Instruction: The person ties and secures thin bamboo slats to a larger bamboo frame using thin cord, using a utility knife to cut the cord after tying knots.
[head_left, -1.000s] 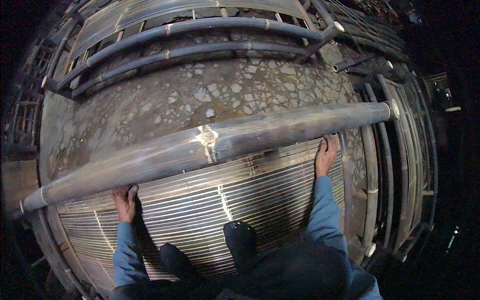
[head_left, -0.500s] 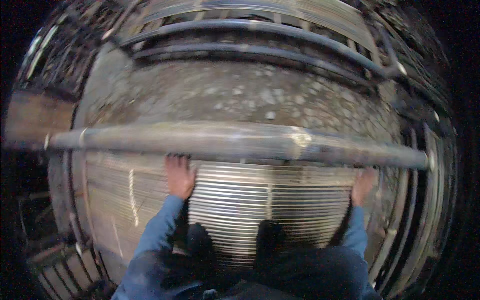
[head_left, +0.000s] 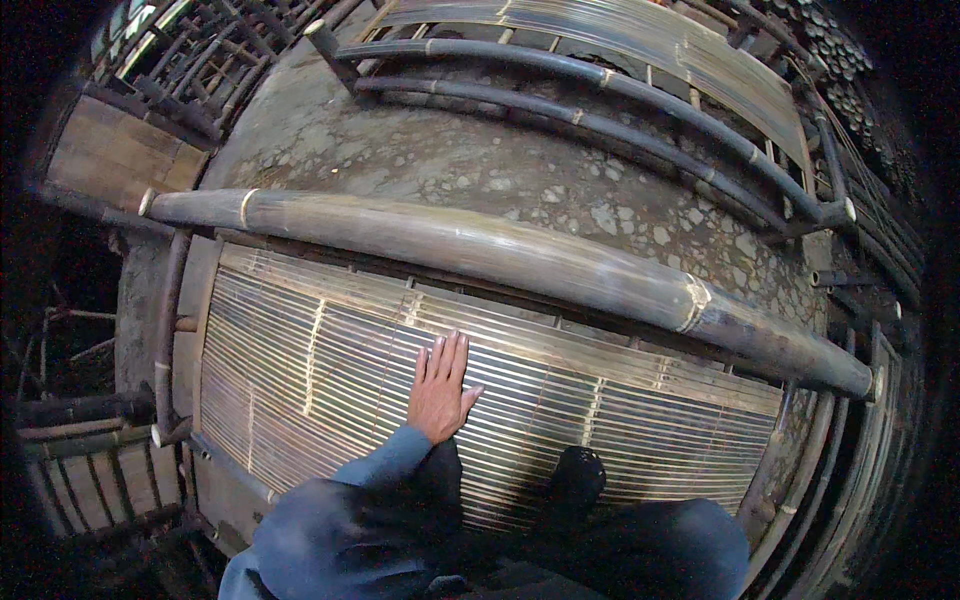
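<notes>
My left hand point(head_left: 437, 395) lies palm down on a slatted bamboo seat point(head_left: 380, 360), its fingers stretched forward and the thumb apart. It holds nothing. Thin pale bamboo strips run crosswise over the seat, bound by light cross lashings. Just beyond the fingertips a thick bamboo pole point(head_left: 470, 240) spans the far edge of the seat, with a pale ring near each end. A dark shoe point(head_left: 578, 475) of mine rests on the strips to the right of the hand. My right hand is out of sight.
Beyond the pole stretches a rough floor of cement and stones point(head_left: 600, 215). A second bamboo bench point(head_left: 620, 40) with two dark front rails point(head_left: 560, 110) stands at the far side. Bamboo poles point(head_left: 830, 500) line the right; a brown board point(head_left: 125, 145) lies at the left.
My right hand has left the view from near the pole's right part. My left hand has drawn back from the pole onto the strips. The view has tilted and sharpened.
</notes>
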